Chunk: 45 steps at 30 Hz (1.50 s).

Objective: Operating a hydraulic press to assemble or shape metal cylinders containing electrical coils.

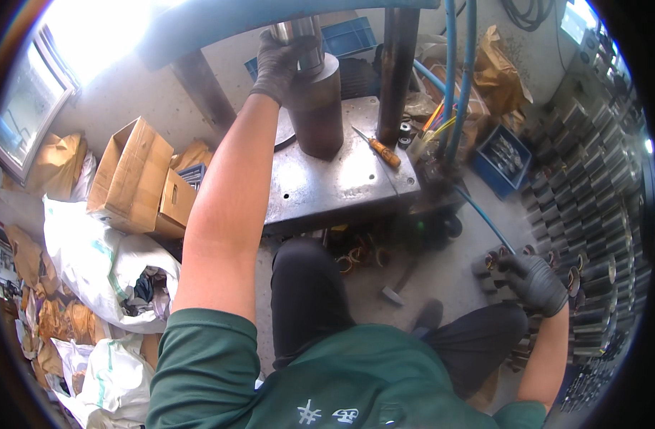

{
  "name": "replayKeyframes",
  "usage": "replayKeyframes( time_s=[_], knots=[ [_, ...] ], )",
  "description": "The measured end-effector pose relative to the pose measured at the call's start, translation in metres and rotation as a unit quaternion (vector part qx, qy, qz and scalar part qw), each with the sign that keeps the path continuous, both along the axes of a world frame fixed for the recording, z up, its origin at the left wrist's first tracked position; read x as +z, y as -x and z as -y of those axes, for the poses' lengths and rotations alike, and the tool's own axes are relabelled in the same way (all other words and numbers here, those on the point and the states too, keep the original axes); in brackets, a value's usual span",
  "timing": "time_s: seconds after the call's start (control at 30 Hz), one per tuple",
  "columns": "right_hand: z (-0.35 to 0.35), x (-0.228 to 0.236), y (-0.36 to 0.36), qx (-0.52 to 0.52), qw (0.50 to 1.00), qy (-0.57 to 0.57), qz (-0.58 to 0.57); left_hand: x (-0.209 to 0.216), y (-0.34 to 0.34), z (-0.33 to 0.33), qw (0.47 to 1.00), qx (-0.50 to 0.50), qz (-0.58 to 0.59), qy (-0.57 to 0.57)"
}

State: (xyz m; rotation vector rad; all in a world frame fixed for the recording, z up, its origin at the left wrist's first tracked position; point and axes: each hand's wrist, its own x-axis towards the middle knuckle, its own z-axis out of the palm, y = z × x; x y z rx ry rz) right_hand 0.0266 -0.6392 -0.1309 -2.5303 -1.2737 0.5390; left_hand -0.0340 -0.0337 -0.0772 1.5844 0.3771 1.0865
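Above the block point(313, 118), the left hand point(276, 70) is curling fingers around a cylinder point(296, 30). Right of it, the right hand point(536, 282) is meeting a rod point(483, 215), grip unclear.

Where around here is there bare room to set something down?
The steel plate has a bare stretch along its front, apart from small holes, in front of the dark cylinder and left of the orange-handled pointed tool. Floor shows between the hammer and the blue rod. Right is crowded with stacked metal tubes, left with cardboard boxes and white sacks.
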Motion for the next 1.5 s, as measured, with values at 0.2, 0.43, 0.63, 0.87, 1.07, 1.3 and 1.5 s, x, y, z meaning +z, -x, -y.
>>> replayKeyframes(
  time_s=[0.2, 0.43, 0.63, 0.87, 1.07, 1.3, 1.5],
  knots=[
    [-0.012, 0.019, 0.001, -0.040, 0.998, -0.022, -0.052, -0.001, -0.003, -0.005, 1.000, 0.007, 0.000, -0.001],
    [-0.073, 0.048, -0.059, -0.134, 0.889, -0.389, 0.201, -0.004, -0.005, -0.008, 1.000, -0.017, 0.024, 0.002],
    [-0.146, 0.084, -0.155, -0.085, 0.817, -0.442, 0.359, -0.001, -0.009, -0.011, 1.000, 0.009, -0.001, 0.026],
    [-0.167, 0.096, -0.183, -0.089, 0.834, -0.395, 0.376, 0.003, -0.006, -0.004, 0.998, 0.040, -0.041, -0.018],
    [-0.158, 0.091, -0.170, -0.116, 0.819, -0.373, 0.420, -0.009, 0.014, 0.046, 0.988, 0.039, 0.019, -0.147],
    [-0.083, 0.056, -0.063, 0.041, 0.856, -0.359, 0.369, -0.071, 0.076, 0.148, 0.959, -0.087, 0.270, 0.013],
    [-0.085, 0.012, 0.061, 0.159, 0.916, -0.188, 0.315, -0.144, 0.113, 0.175, 0.870, -0.146, 0.192, 0.431]
  ],
)
